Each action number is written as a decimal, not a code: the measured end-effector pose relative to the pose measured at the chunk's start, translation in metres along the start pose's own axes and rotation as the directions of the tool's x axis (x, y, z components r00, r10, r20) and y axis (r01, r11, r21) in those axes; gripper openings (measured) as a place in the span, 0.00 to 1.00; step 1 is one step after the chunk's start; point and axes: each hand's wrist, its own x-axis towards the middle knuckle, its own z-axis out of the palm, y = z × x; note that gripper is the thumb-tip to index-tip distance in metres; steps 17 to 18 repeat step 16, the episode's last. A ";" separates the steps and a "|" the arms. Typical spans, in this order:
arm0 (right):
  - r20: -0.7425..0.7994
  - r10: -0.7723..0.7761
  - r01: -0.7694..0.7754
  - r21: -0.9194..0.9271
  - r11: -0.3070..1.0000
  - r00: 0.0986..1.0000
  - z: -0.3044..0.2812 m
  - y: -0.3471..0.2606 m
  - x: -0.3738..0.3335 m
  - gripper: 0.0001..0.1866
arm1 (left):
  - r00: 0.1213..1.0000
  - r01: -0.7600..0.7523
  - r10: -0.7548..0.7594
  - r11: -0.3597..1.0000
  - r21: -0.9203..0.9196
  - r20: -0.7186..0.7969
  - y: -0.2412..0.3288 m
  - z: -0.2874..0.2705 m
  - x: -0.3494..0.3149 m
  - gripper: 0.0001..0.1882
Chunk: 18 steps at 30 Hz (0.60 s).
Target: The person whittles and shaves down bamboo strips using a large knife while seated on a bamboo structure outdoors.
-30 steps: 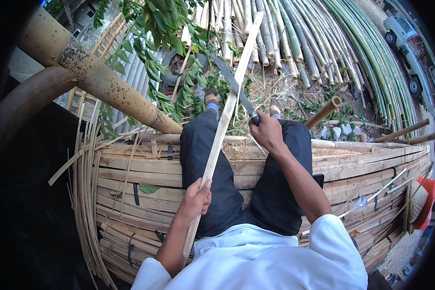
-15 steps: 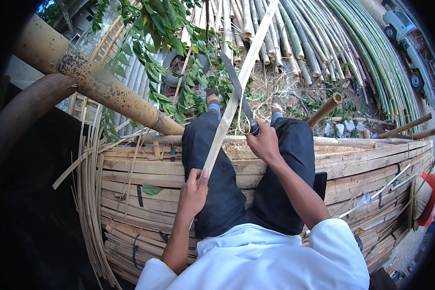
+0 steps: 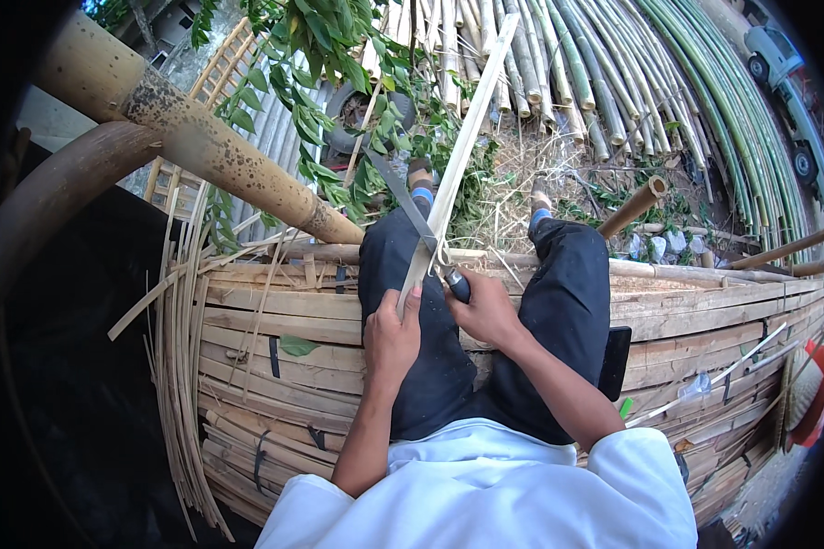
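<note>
My left hand (image 3: 393, 335) is closed round the near end of a long pale bamboo strip (image 3: 471, 137), which slants up and away over my left knee. A knife (image 3: 399, 194) with a long dark blade and a black handle is gripped in my right hand (image 3: 482, 309). Its blade crosses the strip just beyond my left fingers and points to the far left. Thin curled shavings (image 3: 441, 252) hang where blade and strip meet. Both hands are close together, above my dark trousers.
I sit on stacked bundles of split bamboo (image 3: 275, 318). A thick bamboo pole (image 3: 220, 133) slants across the left, by thin strips (image 3: 176, 366) and a leafy branch (image 3: 325, 46). Bamboo poles (image 3: 604, 64) lie ahead. A dark phone-like object (image 3: 615, 362) is beside my right thigh.
My right hand has drawn the knife toward me along the strip, close to my left hand. The strip's far end has dropped slightly, and the whole view has shifted a little.
</note>
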 end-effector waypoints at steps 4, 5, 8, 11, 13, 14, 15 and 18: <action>-0.058 -0.212 0.180 -0.342 0.922 0.976 -0.002 -0.003 0.006 0.12 | 0.999 -0.045 0.045 0.999 -0.021 -0.007 -0.002 -0.006 -0.002 0.26; -0.078 -0.288 0.224 -0.450 0.865 0.954 -0.013 0.006 0.017 0.10 | 0.999 -0.037 0.037 0.999 -0.010 0.006 0.001 -0.011 -0.007 0.26; -0.176 -0.268 0.111 -0.605 0.788 0.947 -0.057 0.034 0.047 0.08 | 0.998 -0.036 0.035 0.999 0.028 0.044 -0.004 -0.021 -0.016 0.27; -0.054 -0.411 0.238 -0.743 0.625 0.910 -0.082 0.042 0.062 0.08 | 0.998 -0.018 0.014 0.999 0.050 0.062 -0.012 -0.027 -0.035 0.27; 0.007 -0.436 0.290 -0.756 0.587 0.900 -0.095 0.039 0.068 0.08 | 0.998 -0.013 0.010 0.999 0.046 0.070 -0.013 -0.028 -0.041 0.27; 0.066 -0.457 0.339 -0.764 0.549 0.887 -0.102 0.039 0.072 0.08 | 0.997 -0.018 0.017 1.000 0.017 0.076 -0.012 -0.027 -0.044 0.27; 0.107 -0.458 0.362 -0.777 0.515 0.882 -0.108 0.042 0.078 0.08 | 0.996 -0.023 0.024 1.000 -0.012 0.083 -0.011 -0.027 -0.045 0.26; 0.149 -0.417 0.362 -0.789 0.497 0.897 -0.112 0.044 0.080 0.09 | 0.995 -0.029 0.030 0.999 -0.014 0.095 -0.010 -0.024 -0.043 0.26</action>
